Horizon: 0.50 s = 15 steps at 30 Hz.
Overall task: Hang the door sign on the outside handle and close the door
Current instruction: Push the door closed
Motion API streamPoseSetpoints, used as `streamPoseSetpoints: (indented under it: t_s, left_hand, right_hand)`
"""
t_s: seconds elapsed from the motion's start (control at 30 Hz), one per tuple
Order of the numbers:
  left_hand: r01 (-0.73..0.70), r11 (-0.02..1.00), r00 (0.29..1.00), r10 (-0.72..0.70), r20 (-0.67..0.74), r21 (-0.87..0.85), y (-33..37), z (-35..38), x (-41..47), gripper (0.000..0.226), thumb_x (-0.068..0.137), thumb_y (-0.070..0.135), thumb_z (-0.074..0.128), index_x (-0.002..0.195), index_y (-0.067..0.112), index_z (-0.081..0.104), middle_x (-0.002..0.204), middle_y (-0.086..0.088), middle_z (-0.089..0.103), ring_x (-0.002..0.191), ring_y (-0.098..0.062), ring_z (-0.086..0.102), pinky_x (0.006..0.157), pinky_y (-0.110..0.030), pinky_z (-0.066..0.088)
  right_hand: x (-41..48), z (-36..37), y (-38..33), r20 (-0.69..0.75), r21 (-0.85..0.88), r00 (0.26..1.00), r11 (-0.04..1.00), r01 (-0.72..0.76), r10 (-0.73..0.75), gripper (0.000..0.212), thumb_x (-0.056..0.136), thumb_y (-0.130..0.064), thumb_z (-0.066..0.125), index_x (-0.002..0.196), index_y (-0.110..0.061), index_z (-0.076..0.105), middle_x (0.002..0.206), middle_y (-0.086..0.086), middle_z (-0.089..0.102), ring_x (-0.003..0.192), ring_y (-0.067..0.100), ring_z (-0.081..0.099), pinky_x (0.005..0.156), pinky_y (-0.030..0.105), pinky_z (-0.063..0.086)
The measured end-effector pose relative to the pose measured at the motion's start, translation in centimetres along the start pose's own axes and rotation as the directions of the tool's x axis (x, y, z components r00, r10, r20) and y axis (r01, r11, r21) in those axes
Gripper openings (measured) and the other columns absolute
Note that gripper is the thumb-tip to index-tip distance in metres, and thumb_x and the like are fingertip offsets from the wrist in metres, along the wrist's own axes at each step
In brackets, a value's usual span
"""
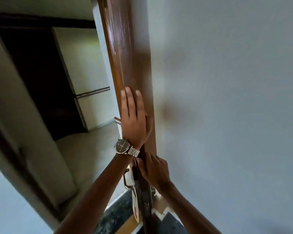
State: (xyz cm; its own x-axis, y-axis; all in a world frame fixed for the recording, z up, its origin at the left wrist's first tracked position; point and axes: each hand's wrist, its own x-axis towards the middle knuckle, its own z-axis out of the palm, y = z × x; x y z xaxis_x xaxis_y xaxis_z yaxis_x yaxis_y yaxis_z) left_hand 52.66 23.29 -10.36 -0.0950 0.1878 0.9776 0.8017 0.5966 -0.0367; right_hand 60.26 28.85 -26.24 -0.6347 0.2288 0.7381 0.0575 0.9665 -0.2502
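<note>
Both forearms are bare all the way up, no sleeves showing anywhere. The left hand [134,119] side has a wristwatch [123,145] on it: round dark dial with thin light hands and markers, silvery metal case, and a shiny steel link bracelet [134,152] wrapping round the wrist. The right hand [156,171] has nothing on it, no rings, bands or gloves that I can spot. That's pretty much all that's worn.

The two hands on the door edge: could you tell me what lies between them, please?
In the head view, a wristwatch and bare door edge lie between the left hand and right hand.
</note>
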Motion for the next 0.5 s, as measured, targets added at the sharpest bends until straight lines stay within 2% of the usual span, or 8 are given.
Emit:
streamPoseSetpoints:
  t_s: [0.1, 0.17, 0.27, 0.33, 0.4, 0.43, 0.5]
  left_hand:
    - [0.038, 0.992, 0.999, -0.036, -0.024, 0.118, -4.5, -3.0, -0.7, 0.081, 0.087, 0.022, 0.055, 0.154, -0.004, 0.018, 0.156, -0.035, 0.024, 0.152, -0.044, 0.011, 0.129, -0.045, 0.011]
    - [0.103, 0.974, 0.994, -0.097, -0.040, 0.202, -7.4, -4.6, -1.3, 0.078, 0.090, 0.028, 0.053, 0.152, -0.007, 0.021, 0.157, -0.035, 0.023, 0.151, -0.047, 0.016, 0.129, -0.046, 0.014]
    - [0.217, 0.913, 0.976, -0.205, -0.070, 0.345, -11.0, -5.8, -2.0, 0.076, 0.093, 0.030, 0.045, 0.152, -0.009, 0.017, 0.158, -0.035, 0.019, 0.152, -0.045, 0.014, 0.129, -0.048, 0.012]
    - [0.227, 0.877, 0.974, -0.207, -0.094, 0.423, -13.6, -6.3, -2.2, 0.073, 0.094, 0.031, 0.043, 0.151, -0.008, 0.020, 0.158, -0.034, 0.021, 0.152, -0.043, 0.014, 0.130, -0.045, 0.007]
    - [0.224, 0.845, 0.975, -0.193, -0.112, 0.485, -16.8, -6.6, -2.7, 0.070, 0.095, 0.033, 0.044, 0.151, -0.005, 0.025, 0.159, -0.028, 0.026, 0.153, -0.038, 0.014, 0.130, -0.041, 0.003]
    - [0.214, 0.824, 0.977, -0.184, -0.110, 0.525, -18.9, -6.9, -3.0, 0.070, 0.096, 0.034, 0.044, 0.152, -0.003, 0.025, 0.159, -0.025, 0.027, 0.154, -0.035, 0.012, 0.130, -0.039, 0.000]
    - [0.143, 0.817, 0.990, -0.122, -0.075, 0.559, -22.4, -7.5, -3.4, 0.070, 0.097, 0.036, 0.042, 0.154, 0.000, 0.021, 0.160, -0.020, 0.025, 0.155, -0.029, 0.009, 0.130, -0.037, -0.004]
  right_hand:
    - [1.3, 2.6, -3.2, -0.015, 0.061, 0.974, 0.972, 0.226, -0.226, 0.042, 0.101, -0.052, 0.038, 0.080, -0.019, 0.054, 0.070, -0.002, 0.066, 0.058, 0.019, 0.064, 0.044, 0.031, 0.050]
    - [2.3, 4.8, -5.2, -0.011, 0.096, 0.918, 0.913, 0.396, -0.397, 0.043, 0.100, -0.051, 0.042, 0.083, -0.016, 0.059, 0.072, 0.000, 0.066, 0.058, 0.019, 0.063, 0.042, 0.031, 0.050]
    - [4.2, 8.7, -8.3, -0.007, 0.179, 0.807, 0.794, 0.582, -0.590, 0.046, 0.099, -0.052, 0.047, 0.104, -0.012, 0.068, 0.088, 0.005, 0.071, 0.068, 0.022, 0.067, 0.051, 0.036, 0.055]
    - [5.8, 11.4, -10.8, -0.031, 0.282, 0.737, 0.702, 0.654, -0.675, 0.045, 0.100, -0.051, 0.048, 0.110, -0.011, 0.067, 0.103, 0.011, 0.073, 0.076, 0.026, 0.070, 0.058, 0.036, 0.058]
    - [6.6, 14.5, -13.0, -0.028, 0.313, 0.682, 0.642, 0.700, -0.731, 0.044, 0.099, -0.050, 0.049, 0.112, -0.012, 0.067, 0.115, 0.015, 0.071, 0.080, 0.028, 0.071, 0.060, 0.035, 0.060]
    - [6.6, 16.3, -14.1, 0.009, 0.280, 0.675, 0.650, 0.706, -0.738, 0.046, 0.098, -0.053, 0.049, 0.110, -0.014, 0.069, 0.118, 0.014, 0.070, 0.081, 0.028, 0.071, 0.061, 0.035, 0.060]
    - [6.0, 18.8, -14.9, 0.122, 0.188, 0.763, 0.769, 0.610, -0.635, 0.053, 0.093, -0.062, 0.048, 0.101, -0.015, 0.070, 0.109, 0.010, 0.073, 0.077, 0.025, 0.070, 0.058, 0.034, 0.060]
